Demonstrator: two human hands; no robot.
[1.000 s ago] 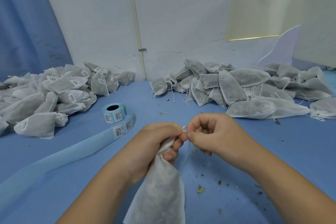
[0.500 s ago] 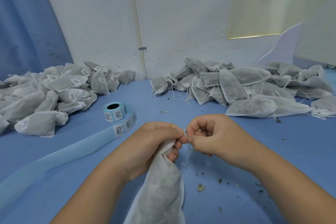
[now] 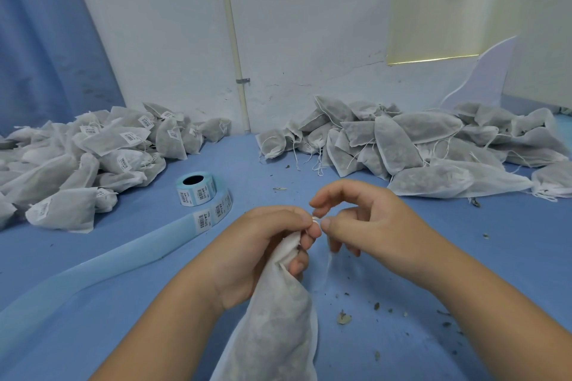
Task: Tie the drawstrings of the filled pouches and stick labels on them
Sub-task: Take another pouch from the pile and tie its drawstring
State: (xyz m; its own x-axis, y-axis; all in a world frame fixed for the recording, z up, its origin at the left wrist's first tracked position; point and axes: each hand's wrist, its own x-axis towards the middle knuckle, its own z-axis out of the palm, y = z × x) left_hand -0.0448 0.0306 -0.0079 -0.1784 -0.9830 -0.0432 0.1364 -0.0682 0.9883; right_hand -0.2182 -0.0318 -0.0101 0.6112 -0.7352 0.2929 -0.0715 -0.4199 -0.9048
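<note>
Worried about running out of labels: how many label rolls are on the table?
1. The label roll stands on the table beside the pile of labelled pouches on the left. Others could be hidden behind the piles.

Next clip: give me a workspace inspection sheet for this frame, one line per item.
Surface: blue table surface, in use.
Job's things: white non-woven filled pouch in hand; light-blue label roll, its backing strip trailing left; labelled pouch pile at left; unlabelled pouch pile at right.
Clutter: dried herb crumbs scattered near the hands.
Grippers: left hand grips the pouch neck; right hand pinches the thin white drawstring.
Cables: nothing seen.
Surroundings: white wall with a vertical white pipe; blue curtain at left.
</note>
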